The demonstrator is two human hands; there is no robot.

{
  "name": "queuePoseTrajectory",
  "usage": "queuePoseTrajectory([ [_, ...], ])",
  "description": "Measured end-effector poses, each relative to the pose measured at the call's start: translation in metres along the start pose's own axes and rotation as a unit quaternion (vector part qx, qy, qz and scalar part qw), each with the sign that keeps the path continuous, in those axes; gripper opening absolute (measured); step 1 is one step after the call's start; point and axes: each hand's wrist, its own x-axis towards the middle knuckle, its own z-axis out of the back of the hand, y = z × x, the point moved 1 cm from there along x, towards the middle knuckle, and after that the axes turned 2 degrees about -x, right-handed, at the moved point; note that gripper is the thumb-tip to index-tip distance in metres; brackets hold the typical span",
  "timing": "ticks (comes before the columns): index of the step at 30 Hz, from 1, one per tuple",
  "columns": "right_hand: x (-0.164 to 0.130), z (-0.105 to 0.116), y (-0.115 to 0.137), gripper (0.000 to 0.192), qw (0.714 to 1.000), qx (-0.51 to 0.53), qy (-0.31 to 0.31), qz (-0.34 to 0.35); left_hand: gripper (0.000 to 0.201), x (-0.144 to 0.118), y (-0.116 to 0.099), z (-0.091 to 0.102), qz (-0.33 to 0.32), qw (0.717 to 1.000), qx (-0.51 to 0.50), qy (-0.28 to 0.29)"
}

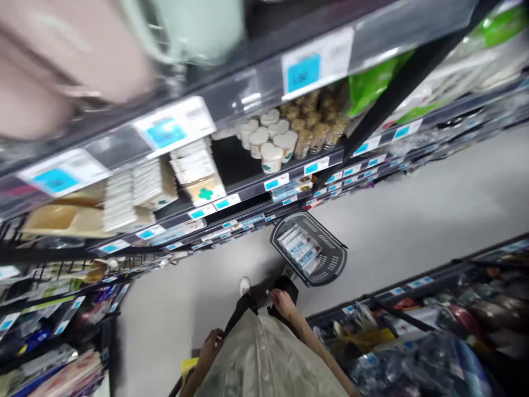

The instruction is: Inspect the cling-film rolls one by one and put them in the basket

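- Closest to you, low in the head view, your left hand (211,341) hangs at your side, fingers curled against the edge of a clear plastic bag (264,358); whether it grips the plastic or only rests against it, you cannot tell.
- The bag covers your front, crinkled and see-through, with something yellow (189,365) peeking out at its left edge.
- Your right hand (282,302) sits just above the bag, near the dark trouser leg; a small pale object seems to stick out at the fingertips, but blur hides whether the fingers pinch it.
- Past your hands, one white shoe (244,285) stands on the grey floor (413,220).
- Just beyond the shoe, a black shopping basket (330,259) sits on the floor, well apart from both hands, with a row of white-and-blue packets (300,246) lying inside.
- To the right, a low shelf (433,275) carries blurred packaged goods.
- To the left, black shelving rises with blue-and-white price tags (275,182) along each edge.
- On the middle shelf you see white heart-shaped tubs (270,157), a cluster of gold-topped jars (316,124) beside them, and stacked white boxes (194,165), one bearing a green clover mark.
- Farther left lie beige trays (61,220).
- Farthest up, a pale green container (194,27) and pink shapes blur on the top shelf, with green packs (372,82) to the right.
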Motion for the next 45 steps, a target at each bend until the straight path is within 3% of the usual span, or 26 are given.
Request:
queuePoseTrajectory([
  [3,0.002,-0.017,0.063,0.036,0.999,0.004,-0.01,0.052,0.026,0.009,0.053,-0.021,-0.032,0.979,-0.193,-0.06],
  [6,0.0,-0.034,0.125,0.046,0.995,0.024,-0.025,0.089,0.05,0.033,0.088,-0.026,-0.045,0.931,-0.337,-0.131],
  [10,-0.009,-0.055,0.197,0.049,0.989,0.054,-0.019,0.138,0.082,0.046,0.102,-0.01,-0.084,0.873,-0.453,-0.159],
  [14,-0.019,-0.072,0.234,0.046,0.982,0.13,-0.023,0.132,0.073,0.029,0.1,0.017,-0.159,0.804,-0.561,-0.112],
  [20,-0.032,-0.072,0.239,0.053,0.944,0.318,-0.076,0.038,0.067,0.003,0.09,0.046,-0.185,0.767,-0.611,-0.065],
  [23,-0.041,-0.06,0.238,0.058,0.906,0.398,-0.143,-0.015,0.067,-0.004,0.075,0.052,-0.166,0.747,-0.639,-0.08],
  [26,-0.05,-0.047,0.241,0.063,0.874,0.456,-0.166,-0.042,0.063,-0.01,0.053,0.05,-0.148,0.721,-0.673,-0.079],
  [28,-0.055,-0.04,0.245,0.064,0.875,0.447,-0.184,-0.035,0.061,-0.015,0.037,0.045,-0.161,0.726,-0.668,-0.043],
  [31,-0.061,-0.028,0.25,0.058,0.89,0.403,-0.212,-0.011,0.061,-0.02,0.012,0.034,-0.214,0.757,-0.617,0.009],
  [34,-0.063,-0.012,0.249,0.054,0.911,0.347,-0.221,0.031,0.064,-0.02,-0.011,0.025,-0.23,0.778,-0.582,-0.049],
  [38,-0.061,0.015,0.238,0.053,0.927,0.278,-0.239,0.075,0.073,-0.017,-0.036,0.021,-0.229,0.783,-0.559,-0.15],
  [41,-0.06,0.03,0.226,0.053,0.931,0.258,-0.24,0.092,0.092,-0.016,-0.054,0.022,-0.28,0.782,-0.532,-0.165],
  [45,-0.064,0.043,0.21,0.053,0.929,0.271,-0.238,0.088,0.097,-0.015,-0.074,0.02,-0.302,0.799,-0.488,-0.18],
])
